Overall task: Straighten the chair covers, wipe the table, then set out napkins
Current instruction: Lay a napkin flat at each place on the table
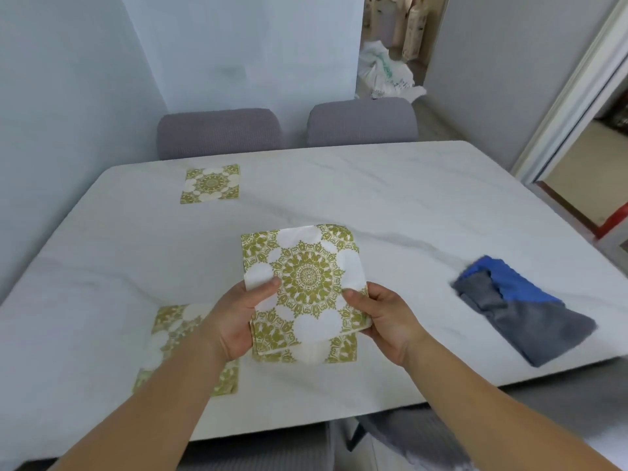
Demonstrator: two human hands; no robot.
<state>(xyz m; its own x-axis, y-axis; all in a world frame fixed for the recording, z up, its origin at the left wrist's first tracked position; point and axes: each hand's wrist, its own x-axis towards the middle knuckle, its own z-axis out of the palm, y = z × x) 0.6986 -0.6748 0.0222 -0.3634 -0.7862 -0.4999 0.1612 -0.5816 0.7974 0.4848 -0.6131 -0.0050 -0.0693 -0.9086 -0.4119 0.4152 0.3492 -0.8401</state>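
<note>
Both hands hold a small stack of white napkins with a gold mandala print (306, 273) above the white marble table (407, 205). My left hand (243, 314) pinches the stack's left edge with the thumb on top. My right hand (380, 317) pinches its right edge the same way. A lower napkin of the stack sticks out at the bottom. One matching napkin (210, 183) lies flat at the far left of the table. Another napkin (170, 338) lies at the near left, partly hidden by my left forearm.
A crumpled blue and grey cloth (520, 307) lies near the table's right front edge. Two chairs with grey covers (219, 130) (362, 122) stand at the far side. Grey chair backs (418, 433) show below the near edge. A wall runs along the left.
</note>
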